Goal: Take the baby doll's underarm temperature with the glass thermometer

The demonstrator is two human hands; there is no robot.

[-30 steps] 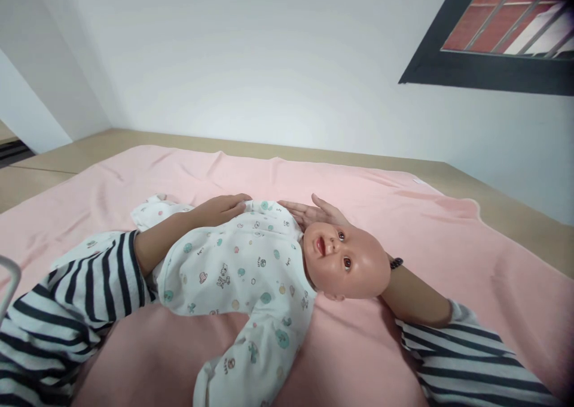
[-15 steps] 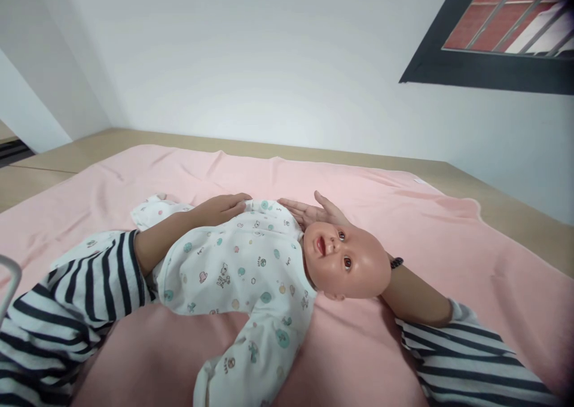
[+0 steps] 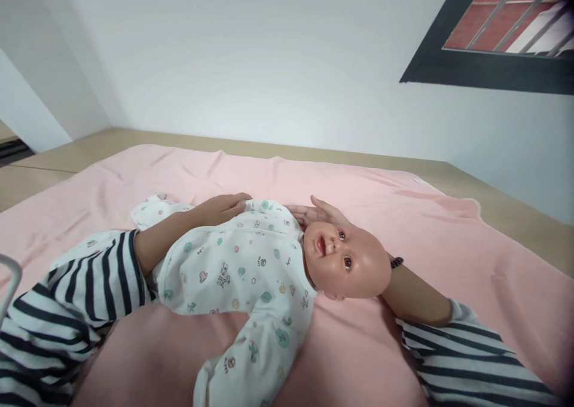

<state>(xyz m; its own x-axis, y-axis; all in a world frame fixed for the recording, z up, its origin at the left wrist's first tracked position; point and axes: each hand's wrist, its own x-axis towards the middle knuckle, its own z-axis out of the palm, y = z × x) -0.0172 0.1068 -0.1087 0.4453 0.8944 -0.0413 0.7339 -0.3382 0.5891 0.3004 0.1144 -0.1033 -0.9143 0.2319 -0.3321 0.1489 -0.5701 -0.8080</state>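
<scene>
Resting my left hand [image 3: 222,207] flat, fingers together, on the plastic baby doll [image 3: 269,263] in white printed romper; right hand [image 3: 320,214] is cupping its head, fingers spread.

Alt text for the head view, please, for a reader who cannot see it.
A baby doll in a printed white onesie lies on a pink blanket. The left hand rests flat on its body; the right hand lies open behind its head.
</scene>
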